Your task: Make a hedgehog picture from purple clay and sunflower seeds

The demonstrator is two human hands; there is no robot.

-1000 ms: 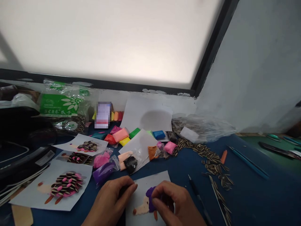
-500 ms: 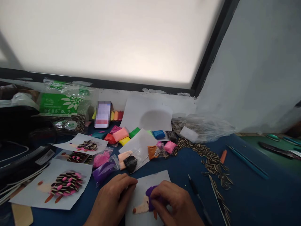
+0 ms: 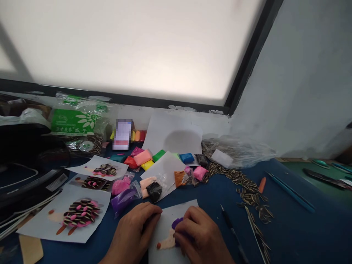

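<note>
Bending over the purple clay (image 3: 176, 222) on the white sheet (image 3: 168, 256), the fingers of the right hand (image 3: 205, 233) hide whether they pinch anything. The left hand (image 3: 134, 227) rests at the sheet's left edge, fingers drawn together, any grip unclear. Beyond the sheet, far to its left, stands a seed bag (image 3: 71, 120) (its large characters end in 瓜子; the smaller line is too blurred to read). A pixelated, unreadable screen (image 3: 122, 134) also stands beyond the sheet.
</note>
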